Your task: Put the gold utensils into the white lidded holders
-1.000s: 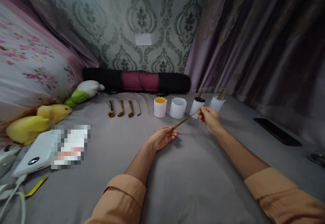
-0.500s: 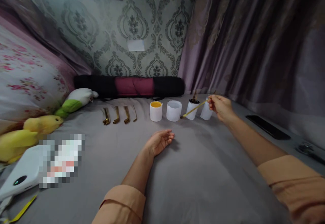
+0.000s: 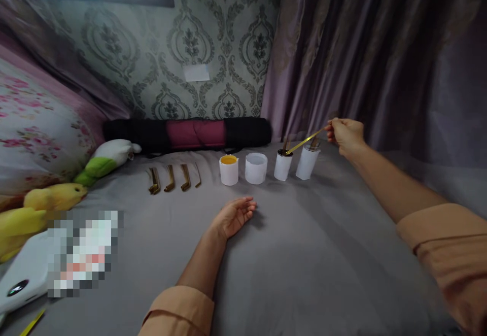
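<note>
My right hand [image 3: 346, 134], raised at the right, pinches the end of a thin gold-coloured stick [image 3: 307, 141]. The stick slants down to the left, its lower end at the dark rim of a narrow white cup [image 3: 282, 167] from which brown sticks rise. Beside that cup stands another narrow white cup [image 3: 306, 164], also with sticks in it. Palm turned partly up and fingers loosely stretched, my left hand [image 3: 235, 216] rests empty on the grey cloth. Beyond it are a wide white cup [image 3: 255, 171] and a white cup with yellow-orange contents [image 3: 229, 172].
Several small gold-coloured bundles with bent ends [image 3: 169, 179] lie left of the cups. A black and maroon roll [image 3: 196, 134] runs along the patterned wall. Plush toys [image 3: 55, 195] and a white device [image 3: 28, 270] are at the left; a curtain [image 3: 361, 62] hangs at the right.
My right hand has moved up and to the right. The stick's lower end has lifted from beside the wide cup to the dark-rimmed cup. My left hand has hardly moved.
</note>
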`<state>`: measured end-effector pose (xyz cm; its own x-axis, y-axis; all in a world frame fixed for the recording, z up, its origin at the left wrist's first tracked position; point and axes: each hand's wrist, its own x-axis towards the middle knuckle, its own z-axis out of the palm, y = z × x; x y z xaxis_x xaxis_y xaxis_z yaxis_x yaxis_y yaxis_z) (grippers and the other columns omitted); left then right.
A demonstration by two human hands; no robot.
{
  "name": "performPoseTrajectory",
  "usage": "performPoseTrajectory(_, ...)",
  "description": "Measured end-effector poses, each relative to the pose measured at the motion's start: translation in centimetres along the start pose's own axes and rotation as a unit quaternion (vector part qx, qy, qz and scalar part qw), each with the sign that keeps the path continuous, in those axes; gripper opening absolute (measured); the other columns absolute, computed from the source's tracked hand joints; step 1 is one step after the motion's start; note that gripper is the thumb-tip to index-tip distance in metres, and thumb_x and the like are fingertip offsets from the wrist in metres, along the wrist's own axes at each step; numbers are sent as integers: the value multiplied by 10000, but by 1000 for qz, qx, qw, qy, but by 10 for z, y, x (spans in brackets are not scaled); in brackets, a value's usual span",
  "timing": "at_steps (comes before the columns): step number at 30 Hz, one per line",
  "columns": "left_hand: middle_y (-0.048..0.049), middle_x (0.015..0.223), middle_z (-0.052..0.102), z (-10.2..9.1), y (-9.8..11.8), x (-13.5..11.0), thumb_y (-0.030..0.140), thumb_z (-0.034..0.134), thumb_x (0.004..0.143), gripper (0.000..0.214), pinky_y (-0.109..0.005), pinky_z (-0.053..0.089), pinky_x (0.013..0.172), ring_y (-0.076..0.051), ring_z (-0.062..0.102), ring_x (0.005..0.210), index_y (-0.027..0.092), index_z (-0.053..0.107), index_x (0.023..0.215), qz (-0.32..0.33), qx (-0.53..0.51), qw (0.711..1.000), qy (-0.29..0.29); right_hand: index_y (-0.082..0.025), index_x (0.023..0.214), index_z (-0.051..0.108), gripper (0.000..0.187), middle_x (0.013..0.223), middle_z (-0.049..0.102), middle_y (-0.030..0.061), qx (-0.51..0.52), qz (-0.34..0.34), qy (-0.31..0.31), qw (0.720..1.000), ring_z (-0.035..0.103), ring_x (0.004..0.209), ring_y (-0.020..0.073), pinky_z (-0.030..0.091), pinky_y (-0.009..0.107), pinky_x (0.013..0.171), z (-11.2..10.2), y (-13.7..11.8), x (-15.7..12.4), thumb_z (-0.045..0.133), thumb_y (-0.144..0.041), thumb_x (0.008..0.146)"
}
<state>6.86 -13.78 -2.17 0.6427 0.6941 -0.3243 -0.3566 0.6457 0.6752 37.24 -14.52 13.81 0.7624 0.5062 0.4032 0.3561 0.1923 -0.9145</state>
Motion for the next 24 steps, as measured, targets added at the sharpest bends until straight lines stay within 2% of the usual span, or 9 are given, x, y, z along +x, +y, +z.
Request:
performPoseTrajectory(9,-94,768,604,1,0,1,104,490,779,118,-178,471,545,-90,568,602,64,550,873,-2,-7,1000,4,-112,721,548,190,577,514,-3,-41,9,15,999,404,387,26,320,144,338,7,-3,12,461,-245,827)
performPoseTrajectory(15,-90,771,605,-1,0,2,99,492,777,127,-177,474,547,-89,569,604,65,550,885,-2,-6,1000,1,-98,800,577,191,648,576,34,-85,-17,16,996,424,406,21,338,130,359,14,1,18,449,-238,818)
performPoseTrajectory(19,-90,772,604,-2,-1,2,103,494,779,128,-175,473,549,-88,568,605,63,552,886,-3,-6,1000,-3,-106,822,588,213,703,613,56,-124,-43,-3,991,437,415,20,341,123,367,20,8,22,423,-240,827)
performPoseTrajectory(24,-89,773,603,-1,0,1,104,503,774,125,-175,474,551,-86,569,604,64,547,884,-2,-3,1000,6,-132,782,592,214,659,604,37,-149,-68,-35,986,461,404,36,346,132,357,28,14,22,407,-228,827)
